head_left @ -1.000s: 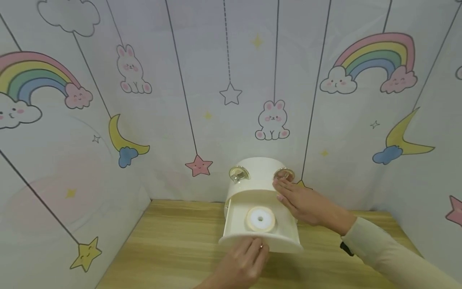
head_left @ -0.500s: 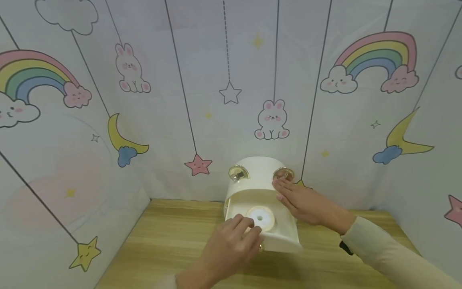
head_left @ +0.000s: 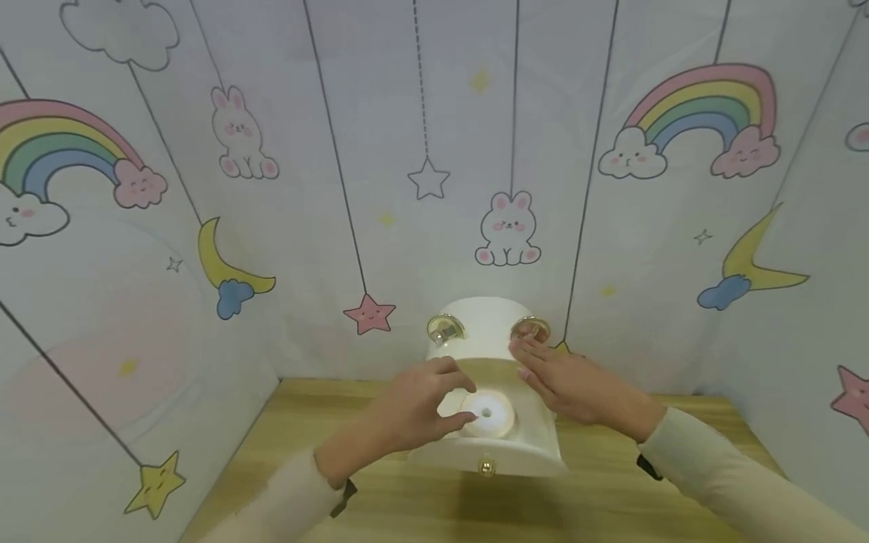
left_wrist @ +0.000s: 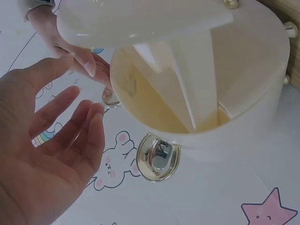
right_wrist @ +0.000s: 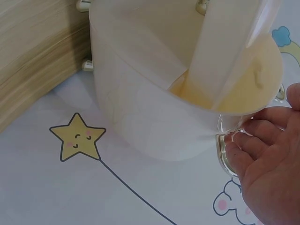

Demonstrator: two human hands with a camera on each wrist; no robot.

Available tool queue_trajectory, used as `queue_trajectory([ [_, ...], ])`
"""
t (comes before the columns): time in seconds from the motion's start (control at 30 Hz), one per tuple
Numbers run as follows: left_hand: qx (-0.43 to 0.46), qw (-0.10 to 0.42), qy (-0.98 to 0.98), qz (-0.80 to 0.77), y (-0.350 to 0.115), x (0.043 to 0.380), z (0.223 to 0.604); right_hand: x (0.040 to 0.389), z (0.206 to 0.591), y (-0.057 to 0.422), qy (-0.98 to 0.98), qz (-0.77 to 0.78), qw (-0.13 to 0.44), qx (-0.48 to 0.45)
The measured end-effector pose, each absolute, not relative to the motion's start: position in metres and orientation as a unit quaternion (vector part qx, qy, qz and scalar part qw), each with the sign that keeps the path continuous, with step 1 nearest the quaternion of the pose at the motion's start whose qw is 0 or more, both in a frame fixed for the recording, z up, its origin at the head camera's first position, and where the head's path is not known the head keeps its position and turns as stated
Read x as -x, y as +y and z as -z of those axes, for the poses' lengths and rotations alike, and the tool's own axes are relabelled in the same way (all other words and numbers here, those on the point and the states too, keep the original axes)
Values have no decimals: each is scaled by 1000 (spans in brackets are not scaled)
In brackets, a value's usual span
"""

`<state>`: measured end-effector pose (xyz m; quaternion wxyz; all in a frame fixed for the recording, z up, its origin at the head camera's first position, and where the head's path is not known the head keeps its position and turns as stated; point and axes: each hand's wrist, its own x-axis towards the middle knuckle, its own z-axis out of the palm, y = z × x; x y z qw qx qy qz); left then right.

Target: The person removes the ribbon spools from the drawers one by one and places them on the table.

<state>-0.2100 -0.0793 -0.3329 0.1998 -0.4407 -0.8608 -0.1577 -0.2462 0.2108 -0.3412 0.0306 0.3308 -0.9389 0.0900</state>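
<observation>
A white rounded box [head_left: 485,324], shaped like an alarm clock, has its drawer [head_left: 536,451] pulled out. Inside the drawer lies a white disc [head_left: 495,415] with a cream rim and a small centre hole. My left hand [head_left: 421,407] hovers over the drawer's left side, thumb and fingers apart in a C, thumb tip overlapping the disc. Nothing is between those fingers in the left wrist view. My right hand [head_left: 577,381] rests its straight fingers on the box's upper right, beside a gold bell [head_left: 531,329]. The drawer's inside is mostly hidden in both wrist views.
Another gold bell [head_left: 444,329] sits on the box's upper left. A gold knob [head_left: 486,467] sticks out from the drawer front. The wooden table [head_left: 319,422] ends against a white cloth backdrop [head_left: 326,226] printed with rainbows, stars and rabbits.
My left hand has let go of the drawer knob, risen over the drawer front and come to the disc's left side, its fingers spreading. The right hand has stayed on the box.
</observation>
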Motion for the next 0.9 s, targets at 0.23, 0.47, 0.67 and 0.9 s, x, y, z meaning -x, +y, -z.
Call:
queue_trajectory([
  [0.23,441,83,-886,114,-75,228,321,247,346,212,-939,-83,47,-329],
  [0.47,463,27,-883,67,-63,241,316,248,345,211,-939,-79,52,-331],
  [0.67,469,-14,-882,32,-53,246,310,248,345,210,-939,-79,42,-332],
  [0.9,484,-48,-873,-6,-40,247,303,249,345,210,-938,-73,51,-334],
])
